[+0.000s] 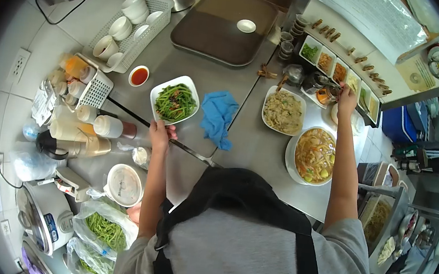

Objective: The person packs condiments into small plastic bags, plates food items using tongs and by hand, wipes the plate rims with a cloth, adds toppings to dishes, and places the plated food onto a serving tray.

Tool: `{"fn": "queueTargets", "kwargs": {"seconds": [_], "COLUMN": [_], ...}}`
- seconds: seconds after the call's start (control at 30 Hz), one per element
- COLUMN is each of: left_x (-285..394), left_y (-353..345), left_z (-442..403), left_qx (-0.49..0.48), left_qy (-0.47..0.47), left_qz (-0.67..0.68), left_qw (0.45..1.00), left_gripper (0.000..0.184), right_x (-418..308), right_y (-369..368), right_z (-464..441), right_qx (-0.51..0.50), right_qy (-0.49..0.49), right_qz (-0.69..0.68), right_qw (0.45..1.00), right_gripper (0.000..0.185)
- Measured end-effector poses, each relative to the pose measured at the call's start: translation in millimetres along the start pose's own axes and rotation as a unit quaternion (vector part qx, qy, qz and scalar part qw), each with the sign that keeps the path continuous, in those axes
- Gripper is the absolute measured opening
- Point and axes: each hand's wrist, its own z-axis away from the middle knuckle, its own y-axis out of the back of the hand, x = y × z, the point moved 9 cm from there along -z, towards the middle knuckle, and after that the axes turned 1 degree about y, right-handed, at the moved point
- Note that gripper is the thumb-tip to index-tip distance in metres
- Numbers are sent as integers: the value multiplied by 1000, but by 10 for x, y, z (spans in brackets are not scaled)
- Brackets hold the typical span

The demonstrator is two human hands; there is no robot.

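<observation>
A white square plate (153, 97) of green beans with dark bits on top sits on the steel counter. My left hand (161, 133) grips its near rim, the fingers partly beneath. Over at the right, my right hand (347, 96) is closed at the edge of a row of white condiment trays (336, 74), pinching a thin dark piece too small to name. Below that forearm is a large bowl of noodle soup (315, 156) with vegetables. A square dish of fried rice (284, 110) stands left of it. A crumpled blue cloth (218, 116) lies between the beans and the rice.
A small bowl of red sauce (139, 76) is near a basket of white bowls (142, 52). A brown tray (221, 50) with a small white dish (246, 26) lies at the back. Squeeze bottles (108, 126), a lidded tub (124, 184) and bags of green beans (106, 231) line the left.
</observation>
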Motion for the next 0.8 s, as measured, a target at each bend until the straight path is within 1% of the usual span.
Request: {"fn": "queueTargets", "kwargs": {"seconds": [0.03, 0.07, 0.13, 0.17, 0.2, 0.23, 0.3, 0.33, 0.37, 0.4, 0.43, 0.47, 0.5, 0.53, 0.57, 0.63, 0.73, 0.8], "left_x": [-21, -14, -16, -12, -74, -106, 121, 236, 334, 349, 375, 270, 164, 256, 333, 179, 254, 333], "left_y": [-5, -42, -86, -110, -87, -58, -61, 74, 147, 79, 7, -154, -422, -689, -946, -1063, -1125, -1001], "left_z": [-38, -66, -157, -222, -358, -429, -314, -217, -65, 165, 402, 565, 730, 915, 1076, 867, 730, 765], "left_qx": [1, -8, -12, -33, -46, -29, -7, 75, 153, 166, 178, 136, 52, 30, 8, -25, -78, -46], "left_qy": [3, 2, 0, -15, -23, 1, -5, -102, -197, -174, -150, -159, -180, -276, -368, -380, -426, -413], "left_qz": [-9, -15, -19, -18, -24, -32, -13, -94, -173, -193, -213, -268, -318, -379, -435, -447, -502, -481], "left_qw": [1000, 1000, 1000, 999, 998, 999, 1000, 988, 953, 951, 949, 940, 930, 883, 822, 809, 748, 772], "left_gripper": [24, 23, 23, 25, 27, 30, 31, 31, 31, 32, 34, 42, 44, 42, 40, 25, 14, 13], "right_x": [-128, -277, -286, -317, -606, -962, -1425, -1392, -1097, -801, -1509, -1542, -1357, -1189, -1091, -961, -1092, -1308], "right_y": [-53, -126, -281, -451, -408, -455, -741, -1087, -1524, -1940, -1994, -2205, -2392, -2568, -2666, -2823, -2995, -3148], "right_z": [15, 73, 18, 27, 211, 421, 899, 1218, 1502, 1815, 2600, 2949, 3137, 3278, 3281, 3220, 3196, 3308], "right_qx": [8, 2, -33, -51, 4, -8, -58, -154, -241, -326, -350, -409, -432, -454, -460, -478, -502, -513], "right_qy": [52, 76, 172, 225, 203, 197, 188, 231, 239, 250, 374, 397, 400, 404, 385, 346, 323, 344], "right_qz": [113, 181, 272, 312, 399, 376, 311, 209, 261, 302, 202, 151, 161, 171, 174, 181, 314, 404], "right_qw": [992, 980, 946, 922, 894, 906, 930, 938, 904, 860, 835, 808, 792, 775, 781, 787, 739, 675], "right_gripper": [28, 28, 30, 32, 39, 43, 35, 32, 31, 32, 36, 34, 32, 30, 28, 25, 20, 21]}}
